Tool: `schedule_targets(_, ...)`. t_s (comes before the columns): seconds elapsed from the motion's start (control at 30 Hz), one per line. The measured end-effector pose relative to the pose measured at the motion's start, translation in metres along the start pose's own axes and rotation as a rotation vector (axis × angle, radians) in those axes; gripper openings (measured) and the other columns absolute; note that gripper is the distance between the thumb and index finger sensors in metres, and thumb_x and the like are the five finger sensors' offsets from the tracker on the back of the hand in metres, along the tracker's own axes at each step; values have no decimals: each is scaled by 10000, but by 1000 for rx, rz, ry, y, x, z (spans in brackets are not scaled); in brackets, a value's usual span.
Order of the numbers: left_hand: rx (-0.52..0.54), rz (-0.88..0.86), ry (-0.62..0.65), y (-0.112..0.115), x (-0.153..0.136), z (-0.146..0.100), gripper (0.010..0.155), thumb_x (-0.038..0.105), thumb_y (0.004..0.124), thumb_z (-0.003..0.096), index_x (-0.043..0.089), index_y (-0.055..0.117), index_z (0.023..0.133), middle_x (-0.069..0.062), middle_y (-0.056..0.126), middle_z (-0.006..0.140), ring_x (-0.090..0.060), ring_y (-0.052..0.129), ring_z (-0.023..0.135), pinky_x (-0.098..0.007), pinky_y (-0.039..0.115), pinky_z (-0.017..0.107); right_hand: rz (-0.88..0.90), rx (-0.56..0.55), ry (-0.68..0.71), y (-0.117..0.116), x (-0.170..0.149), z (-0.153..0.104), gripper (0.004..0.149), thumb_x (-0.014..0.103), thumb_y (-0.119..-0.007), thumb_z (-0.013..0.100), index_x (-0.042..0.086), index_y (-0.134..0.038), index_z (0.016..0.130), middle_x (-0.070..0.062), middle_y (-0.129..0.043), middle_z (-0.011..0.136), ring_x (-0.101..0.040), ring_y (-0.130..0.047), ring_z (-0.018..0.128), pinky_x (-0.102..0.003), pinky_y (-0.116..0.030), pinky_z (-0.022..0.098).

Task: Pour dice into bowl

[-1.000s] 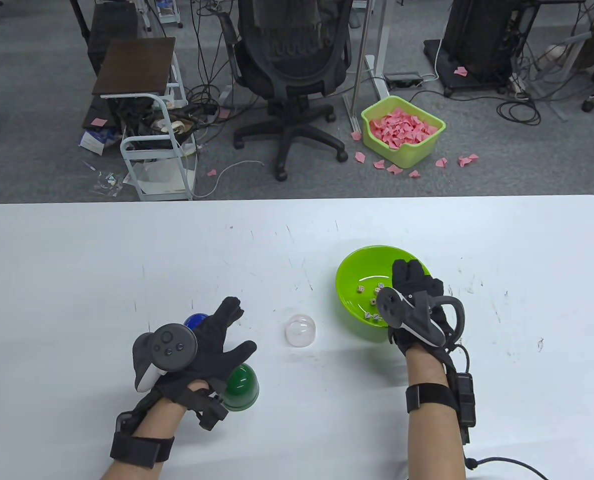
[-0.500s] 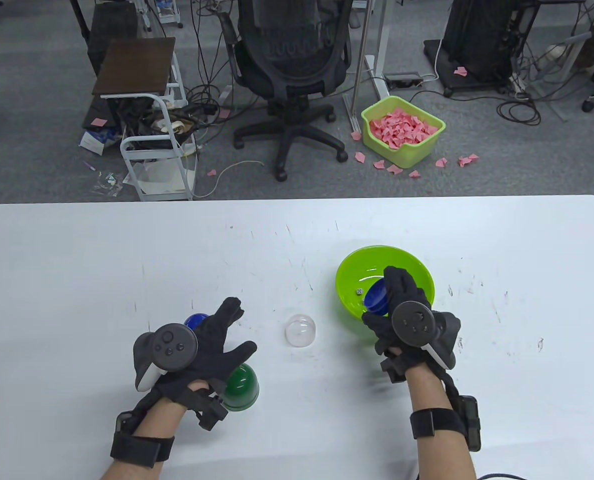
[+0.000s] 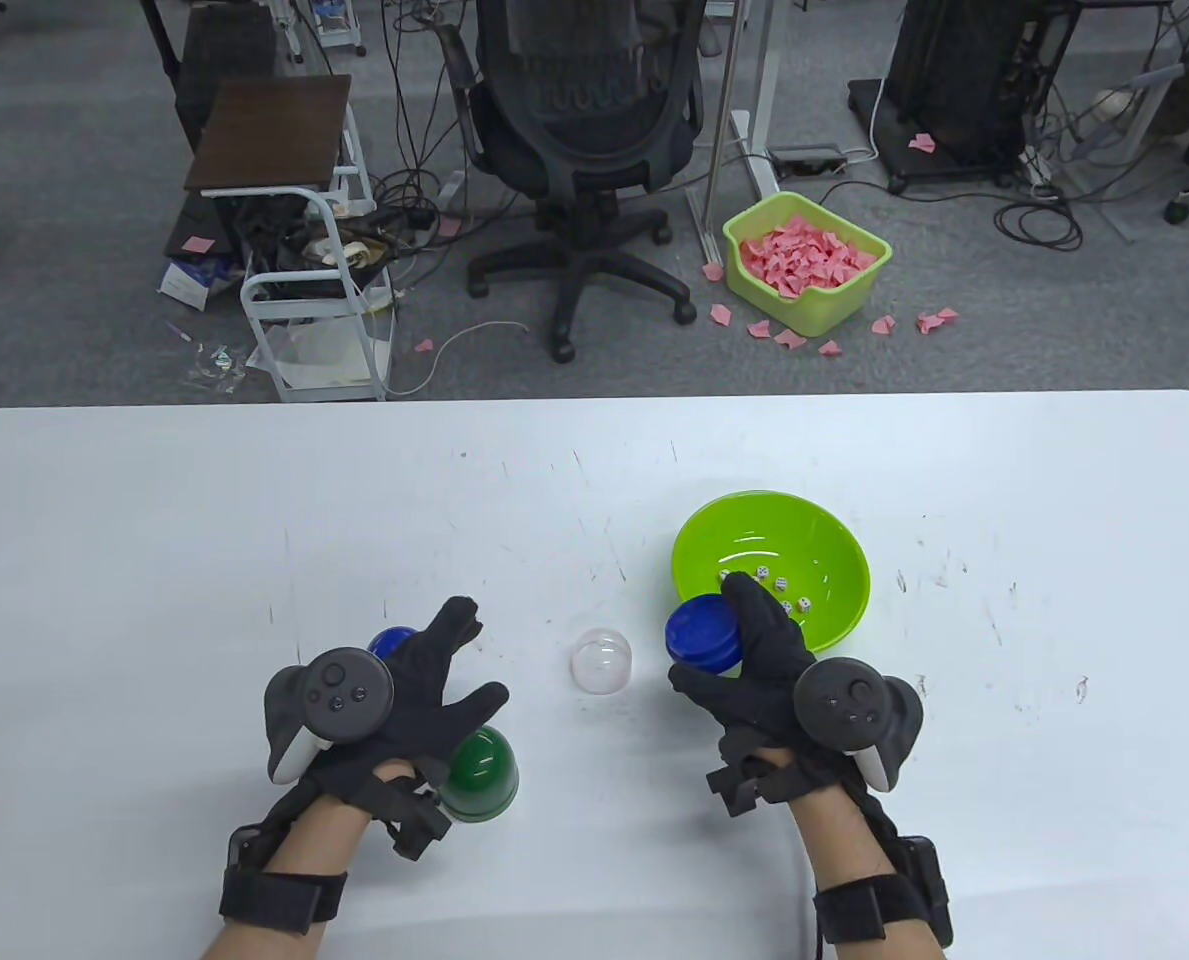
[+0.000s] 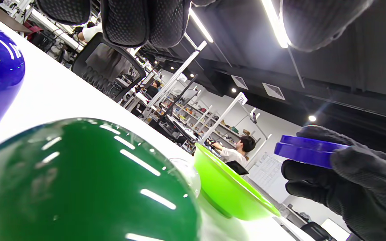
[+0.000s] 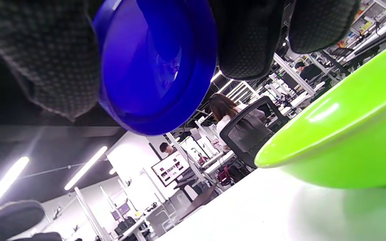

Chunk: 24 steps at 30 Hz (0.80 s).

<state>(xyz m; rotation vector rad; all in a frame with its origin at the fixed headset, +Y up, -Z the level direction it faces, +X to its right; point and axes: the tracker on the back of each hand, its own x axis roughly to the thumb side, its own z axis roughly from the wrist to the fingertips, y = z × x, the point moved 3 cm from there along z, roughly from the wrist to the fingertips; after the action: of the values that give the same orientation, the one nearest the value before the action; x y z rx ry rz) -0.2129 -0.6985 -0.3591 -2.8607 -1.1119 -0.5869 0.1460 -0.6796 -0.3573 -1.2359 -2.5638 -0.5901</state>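
Note:
A lime-green bowl (image 3: 834, 560) stands on the white table right of centre, with several small white dice (image 3: 780, 584) in it. My right hand (image 3: 754, 670) grips a blue cup (image 3: 704, 635) just left of the bowl's near rim, above the table; it shows in the right wrist view (image 5: 152, 67) between my fingers, next to the bowl (image 5: 347, 144). My left hand (image 3: 424, 680) rests open over a green cup (image 3: 479, 775) and a second blue cup (image 3: 391, 640), both upside down. In the left wrist view the green cup (image 4: 79, 180) fills the foreground.
A clear cup (image 3: 601, 660) stands upside down on the table between my hands. The table's far edge (image 3: 594, 395) borders a floor with an office chair (image 3: 584, 150) and a bin of pink paper (image 3: 804, 260).
My right hand tipped the blue cup over the bowl, then drew it back left and toward me, off the bowl. More dice show in the bowl now. My left hand stayed put.

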Motion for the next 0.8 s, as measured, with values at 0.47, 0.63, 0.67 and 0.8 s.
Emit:
schedule_targets(0.47,-7,105,6,1,3,-10,876,639,746,456,249,326,1119,-130,606,1133,-406,647,1031,-653,553,758,133,-18,17,22,-2,-9,968,457,-1003,316,-28,-544,1016,-299,-684,1026,-495,-833,762,-712,-672,592)
schedule_targets(0.63,-8,141,21,3,10,-13,875,643,743,453,251,331,1118,-126,612,1130,-404,650,1031,-651,555,759,141,-23,27,22,1,-12,967,458,-1002,313,-22,-544,1017,-294,-688,1024,-489,-835,762,-709,-673,593)
schedule_targets(0.67,-12,148,23,5,12,-13,877,643,743,453,250,330,1119,-127,612,1130,-405,649,1031,-652,552,759,139,-17,31,22,2,-12,968,463,-1000,314,-18,-543,1018,-292,-687,1026,-487,-837,760,-709,-674,593)
schedule_targets(0.8,-37,177,25,11,17,-10,879,647,744,452,252,331,1120,-127,607,1135,-405,648,1033,-652,553,760,137,-15,29,22,1,-12,969,465,-998,319,-16,-537,1023,-290,-679,1033,-481,-840,756,-705,-674,597)
